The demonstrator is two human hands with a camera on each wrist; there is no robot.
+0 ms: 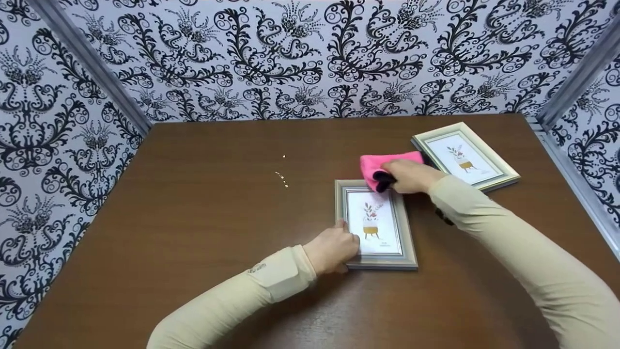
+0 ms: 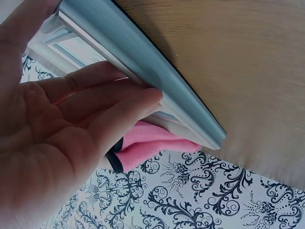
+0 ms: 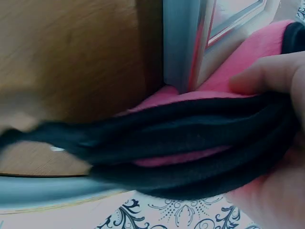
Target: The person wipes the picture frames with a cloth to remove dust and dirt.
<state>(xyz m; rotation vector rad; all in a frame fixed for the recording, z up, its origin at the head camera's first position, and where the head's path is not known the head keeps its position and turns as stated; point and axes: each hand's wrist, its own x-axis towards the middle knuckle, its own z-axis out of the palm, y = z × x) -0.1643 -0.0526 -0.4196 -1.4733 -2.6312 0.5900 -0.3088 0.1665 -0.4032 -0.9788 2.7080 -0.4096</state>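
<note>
The left hand [image 1: 333,248] is gripping a rectangular silvery-beige picture frame [image 1: 380,220]; the right hand [image 1: 410,175] is clutching a black-edged pink cloth [image 1: 374,166].

The widest room lies on the left half of the tabletop [image 1: 203,194] – only small pale specks [image 1: 286,186] lie there. A strip also runs behind the pink cloth [image 1: 382,164] to the patterned wall [image 1: 271,58], which blocks the far side. Between the near frame [image 1: 375,220] and far frame [image 1: 466,157] the gap is narrow – the right hand [image 1: 409,175] and its sleeve [image 1: 513,237] cross it. The left hand [image 1: 334,247] obstructs the near frame's lower left corner.
</note>
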